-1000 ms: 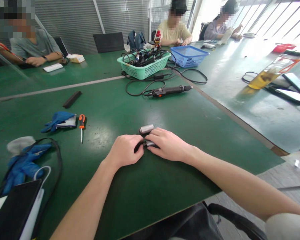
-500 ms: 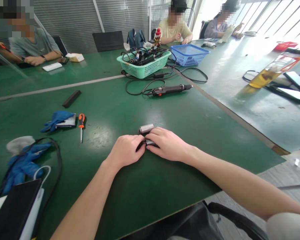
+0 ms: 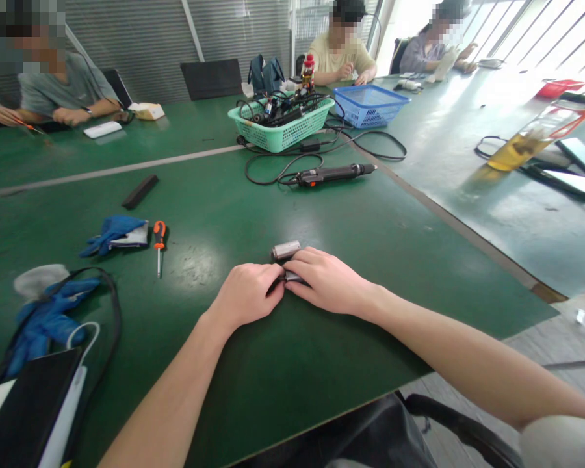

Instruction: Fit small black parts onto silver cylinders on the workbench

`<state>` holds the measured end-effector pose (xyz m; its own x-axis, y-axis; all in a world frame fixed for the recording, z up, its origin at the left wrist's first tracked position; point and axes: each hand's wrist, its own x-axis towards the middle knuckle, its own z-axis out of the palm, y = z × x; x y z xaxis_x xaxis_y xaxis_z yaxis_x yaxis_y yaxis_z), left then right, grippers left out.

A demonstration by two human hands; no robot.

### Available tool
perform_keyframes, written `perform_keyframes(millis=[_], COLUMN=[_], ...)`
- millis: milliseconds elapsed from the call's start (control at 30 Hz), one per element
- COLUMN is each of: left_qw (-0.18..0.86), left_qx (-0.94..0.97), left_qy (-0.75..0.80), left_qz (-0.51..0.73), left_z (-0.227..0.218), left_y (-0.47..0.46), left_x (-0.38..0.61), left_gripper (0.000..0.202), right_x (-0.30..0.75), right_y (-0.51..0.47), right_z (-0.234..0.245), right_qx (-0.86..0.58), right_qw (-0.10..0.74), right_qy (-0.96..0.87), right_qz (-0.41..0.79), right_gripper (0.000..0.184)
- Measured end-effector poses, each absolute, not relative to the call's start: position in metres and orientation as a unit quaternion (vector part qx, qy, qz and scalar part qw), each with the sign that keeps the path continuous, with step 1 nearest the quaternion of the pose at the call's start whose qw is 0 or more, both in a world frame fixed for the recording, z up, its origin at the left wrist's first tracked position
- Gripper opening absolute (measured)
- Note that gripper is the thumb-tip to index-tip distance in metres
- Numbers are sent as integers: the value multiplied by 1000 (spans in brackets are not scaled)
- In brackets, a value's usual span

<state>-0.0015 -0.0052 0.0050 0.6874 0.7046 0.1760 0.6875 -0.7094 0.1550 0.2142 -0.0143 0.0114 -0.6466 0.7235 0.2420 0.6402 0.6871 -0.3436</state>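
My left hand (image 3: 247, 295) and my right hand (image 3: 325, 279) rest close together on the green table mat (image 3: 185, 338). Their fingertips pinch a small metal fitting (image 3: 292, 277), which is mostly hidden by my fingers. A dark lead seems to run from it under my left fingers. Just beyond my right fingers, a short silver cylinder (image 3: 286, 250) lies on its side, touching or nearly touching them. An orange-handled screwdriver (image 3: 159, 235) lies to the left, out of reach of my fingertips.
Blue gloves (image 3: 113, 231) and a black cable lie at left, with a black tablet (image 3: 29, 409) at the near corner. A corded electric screwdriver (image 3: 334, 173), green basket (image 3: 280, 127) and blue basket (image 3: 369, 106) stand ahead. Co-workers sit beyond.
My hands have closed slightly over the small fitting, leaving less of it visible. The view has tilted a little, and the co-worker's hand at far left has shifted.
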Motion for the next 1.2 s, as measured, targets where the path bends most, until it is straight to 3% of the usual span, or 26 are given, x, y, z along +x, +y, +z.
perform_keyframes(millis=[1200], left_qw=[42], left_qx=[914], left_qy=[382], left_qz=[128], left_z=[3], left_y=[-4], left_x=[-2], left_gripper=[13], right_x=[212], right_y=[-15], right_z=[12], right_qx=[-389], right_qw=[175], right_qy=[-897], right_qz=[119], right_gripper=[17])
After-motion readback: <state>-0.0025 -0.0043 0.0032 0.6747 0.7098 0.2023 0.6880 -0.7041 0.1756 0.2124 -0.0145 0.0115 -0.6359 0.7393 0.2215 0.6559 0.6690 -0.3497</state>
